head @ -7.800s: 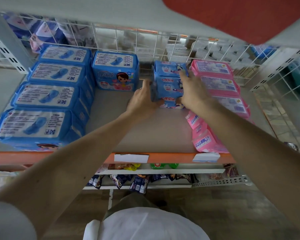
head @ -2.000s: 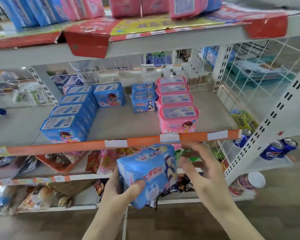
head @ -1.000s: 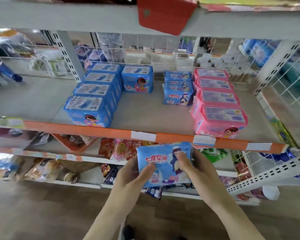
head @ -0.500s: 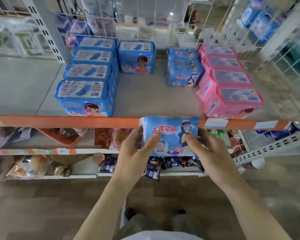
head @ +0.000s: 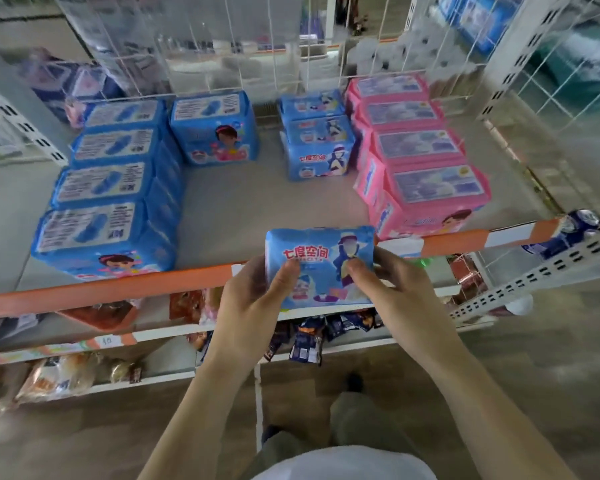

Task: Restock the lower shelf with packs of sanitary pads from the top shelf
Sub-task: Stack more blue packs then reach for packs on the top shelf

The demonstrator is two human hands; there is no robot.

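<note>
Two hands are being used on one blue pack (head: 321,263): it is being gripped upright at its left side by the left hand (head: 253,299) and at its right side by the right hand (head: 395,289), thumbs pressed on the front. The pack is being held just over the orange front edge (head: 118,289) of the shelf (head: 257,202). Bare shelf room is lying open behind it, between the large blue packs (head: 101,202) and the pink packs (head: 426,168), ahead of the matching blue stack (head: 319,140).
</note>
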